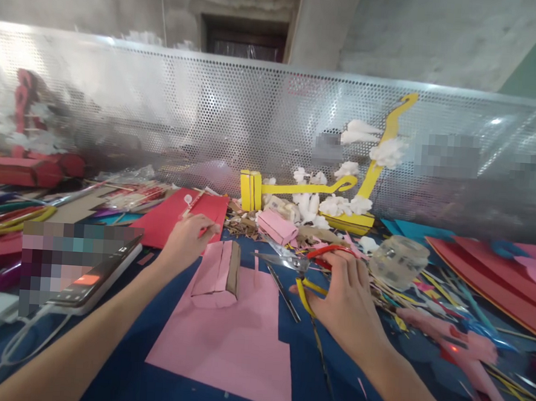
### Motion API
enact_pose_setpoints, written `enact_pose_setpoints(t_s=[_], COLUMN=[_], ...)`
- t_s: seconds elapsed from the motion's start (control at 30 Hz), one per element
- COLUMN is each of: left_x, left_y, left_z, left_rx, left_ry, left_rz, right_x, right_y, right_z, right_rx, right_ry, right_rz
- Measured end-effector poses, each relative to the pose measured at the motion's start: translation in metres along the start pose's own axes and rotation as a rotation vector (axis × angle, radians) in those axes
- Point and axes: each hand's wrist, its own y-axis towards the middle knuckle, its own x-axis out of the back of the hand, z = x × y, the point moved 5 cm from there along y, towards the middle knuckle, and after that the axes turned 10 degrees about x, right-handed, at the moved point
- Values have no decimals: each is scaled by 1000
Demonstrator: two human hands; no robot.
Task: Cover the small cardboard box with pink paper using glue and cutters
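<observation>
My right hand grips a pair of scissors by its red and yellow handles. The blades point left and are spread apart, over the edge of a pink paper sheet. On that sheet lies a pink-covered cardboard block, with brown cardboard bare along its right side. My left hand hovers by the block's upper left corner, its fingers curled together; anything in them is too small to make out. A thin pink strip lies between the block and the blades. Close by on the blue table is a dark metal stick.
Red paper and a phone with white cables lie left. A pink glue gun, a clear tape roll and scraps lie right. Behind stand yellow paper shapes with white tufts, before a perforated metal panel.
</observation>
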Motion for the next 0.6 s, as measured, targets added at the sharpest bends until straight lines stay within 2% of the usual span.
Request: enact_pose_setpoints(t_s=[0.23, 0.4, 0.6], left_x=[8, 11, 1], left_y=[2, -5, -16], left_z=[13, 13, 15], left_rx=[100, 88, 64], left_ry=[233, 315, 268], left_rz=[-9, -1, 144], right_x=[-8, -10, -11], right_y=[-3, -5, -9], right_z=[-4, -5, -10], right_rx=[-35, -52, -81], right_ry=[25, 49, 90], right_rz=[40, 51, 55])
